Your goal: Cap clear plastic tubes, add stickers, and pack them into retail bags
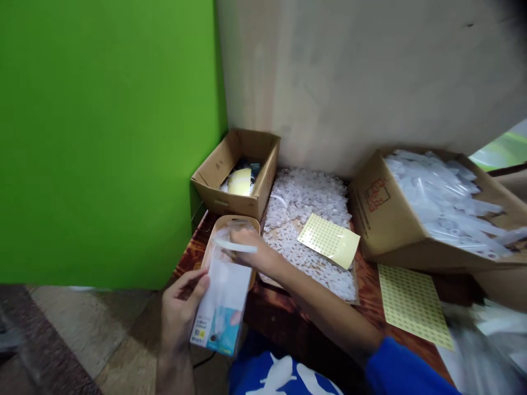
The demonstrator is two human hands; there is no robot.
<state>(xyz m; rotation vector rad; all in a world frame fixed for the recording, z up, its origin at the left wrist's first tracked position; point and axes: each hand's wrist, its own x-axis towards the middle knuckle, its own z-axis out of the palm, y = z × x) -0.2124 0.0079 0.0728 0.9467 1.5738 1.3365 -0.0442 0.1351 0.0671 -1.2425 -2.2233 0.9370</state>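
Observation:
My left hand (185, 302) pinches the left edge of a clear bag (224, 285) with a white and teal printed card inside. The bag hangs tilted at the front left of the table. A pale curved strip (236, 245) shows at its top. My right hand (245, 244) is over the shallow tan tray (256, 226), by the top of the bag. Its fingers are bent, and what they hold, if anything, is hidden behind the strip and the bag.
Behind stands an open carton (234, 204). Small white plastic pieces (308, 197) lie under a yellow sticker sheet (329, 240). To the right are a carton (387, 214) of clear tubes and another sticker sheet (414, 304). A green panel (107, 142) borders the left.

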